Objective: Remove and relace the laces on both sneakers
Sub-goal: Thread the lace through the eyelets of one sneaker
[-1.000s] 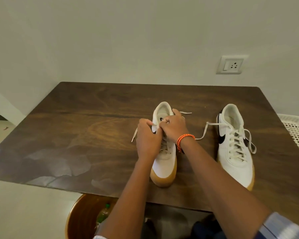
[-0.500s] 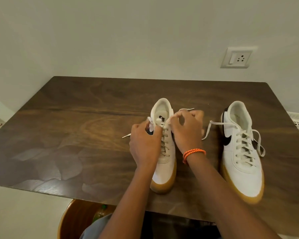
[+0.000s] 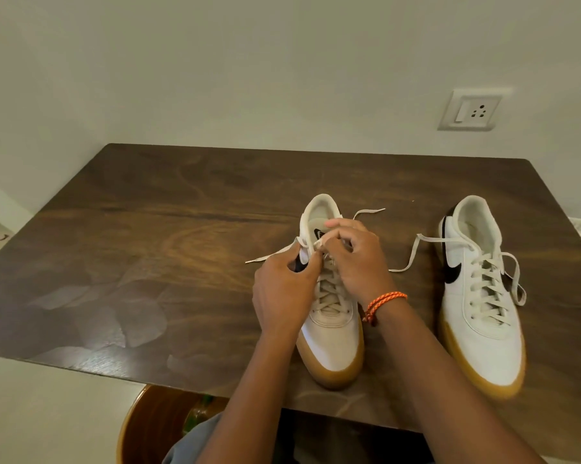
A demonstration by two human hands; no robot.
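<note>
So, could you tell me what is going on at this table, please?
A person is working on the laces of the left sneaker on the wooden table. The left hand grips its collar side while the right hand pinches the lace near the top eyelets. The right sneaker stands alongside, laced but untied.

A dark wooden table (image 3: 148, 262) stands against a plain pale wall (image 3: 249, 61) bearing a white socket (image 3: 470, 110).
</note>
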